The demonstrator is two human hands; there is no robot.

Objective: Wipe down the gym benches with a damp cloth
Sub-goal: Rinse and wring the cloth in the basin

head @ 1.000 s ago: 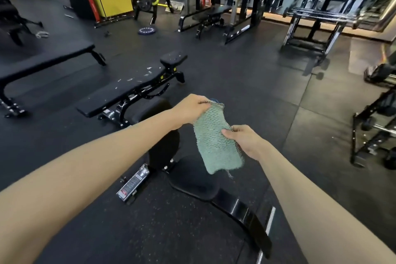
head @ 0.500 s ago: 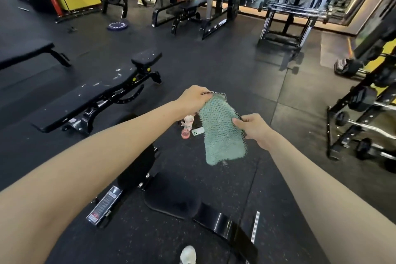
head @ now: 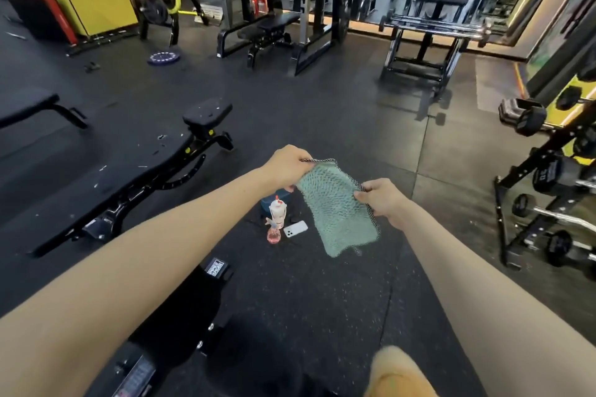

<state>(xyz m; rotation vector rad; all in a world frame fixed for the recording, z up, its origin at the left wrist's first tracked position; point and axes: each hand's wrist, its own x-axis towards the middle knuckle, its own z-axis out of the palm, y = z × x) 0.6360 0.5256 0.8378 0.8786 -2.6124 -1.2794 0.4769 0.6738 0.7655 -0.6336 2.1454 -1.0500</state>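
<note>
Green cloth (head: 335, 206) being held mid-air, top corner pinched by left hand (head: 287, 167), side edge by right hand (head: 380, 200). Since second ago, cloth being spread wider; spray bottle (head: 278, 213) being revealed on floor. Speckled bench (head: 129, 171), left, not yet being wiped.

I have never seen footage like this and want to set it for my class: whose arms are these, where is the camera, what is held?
No machine: a person wears one camera on the head, looking forward and down at their bare arms. The left hand and right hand each pinch an edge of a green cloth hanging between them. On the floor beneath are a white bottle and a white phone. A black bench stands to the left, apart from the cloth.
</note>
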